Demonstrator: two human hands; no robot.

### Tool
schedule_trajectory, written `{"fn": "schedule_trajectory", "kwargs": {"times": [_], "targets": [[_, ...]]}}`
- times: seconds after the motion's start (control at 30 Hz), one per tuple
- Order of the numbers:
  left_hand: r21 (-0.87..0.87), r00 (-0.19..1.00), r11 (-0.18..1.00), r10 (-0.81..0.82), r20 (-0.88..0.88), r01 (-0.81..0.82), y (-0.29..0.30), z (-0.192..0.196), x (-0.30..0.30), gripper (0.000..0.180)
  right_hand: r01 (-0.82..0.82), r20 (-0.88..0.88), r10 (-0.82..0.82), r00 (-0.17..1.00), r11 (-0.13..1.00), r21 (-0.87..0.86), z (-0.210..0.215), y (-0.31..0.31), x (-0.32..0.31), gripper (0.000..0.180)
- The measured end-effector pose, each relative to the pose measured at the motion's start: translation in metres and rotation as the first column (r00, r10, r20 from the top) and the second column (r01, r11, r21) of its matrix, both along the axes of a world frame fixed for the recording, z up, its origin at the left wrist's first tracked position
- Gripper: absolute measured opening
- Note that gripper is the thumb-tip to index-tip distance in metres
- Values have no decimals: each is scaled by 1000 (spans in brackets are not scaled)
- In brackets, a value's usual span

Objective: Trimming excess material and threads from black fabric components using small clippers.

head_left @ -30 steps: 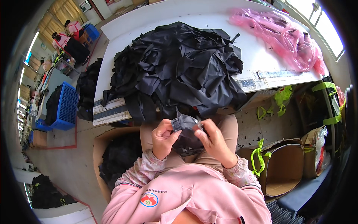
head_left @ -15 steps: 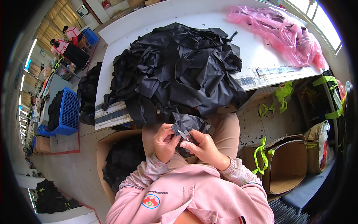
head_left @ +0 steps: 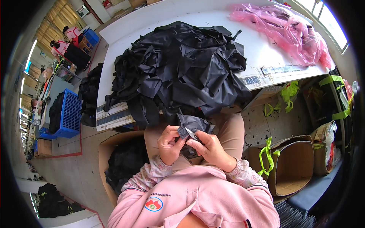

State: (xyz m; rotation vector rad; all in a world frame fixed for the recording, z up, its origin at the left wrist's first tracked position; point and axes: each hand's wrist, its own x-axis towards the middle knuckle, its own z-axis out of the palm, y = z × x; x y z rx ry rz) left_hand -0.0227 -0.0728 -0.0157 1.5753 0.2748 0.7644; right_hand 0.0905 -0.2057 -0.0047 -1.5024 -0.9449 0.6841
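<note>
Now, keep your left hand (head_left: 170, 144) pinching the black fabric piece (head_left: 193, 125) taut over your lap, just below the bench's (head_left: 262, 57) near edge, while your right hand (head_left: 211, 147), closed around small snips (head_left: 191, 133), works close to the cloth.

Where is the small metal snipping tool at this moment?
In the head view, the small metal tool sits low centre, pinched in the right hand against the black fabric piece that the left hand holds.
</note>
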Motion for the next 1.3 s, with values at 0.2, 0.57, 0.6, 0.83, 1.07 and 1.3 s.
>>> {"fn": "schedule_trajectory", "kwargs": {"times": [0.2,0.57,0.6,0.83,1.07,1.3], "targets": [[38,999,998,-40,-2,40,1,-1,-1,15,17,-30,-17,999,1000,7,8,1,-1,37],[-56,1000,998,-12,6,12,4,0,0,16,-36,-92,30,995,997,-66,9,-1,-2,38],[-57,1000,998,-12,6,12,4,0,-1,16,-44,-111,35,993,996,-72,10,-1,-2,38],[-46,998,997,-68,14,68,2,-6,-1,15,-37,-158,31,987,999,-32,8,2,-2,37],[-48,1000,999,18,-8,-19,6,0,0,15,-96,-250,75,965,993,-72,11,-1,-3,34],[-19,999,999,-38,20,39,8,-2,0,16,-210,-503,177,846,978,-11,13,-1,2,32]]}}
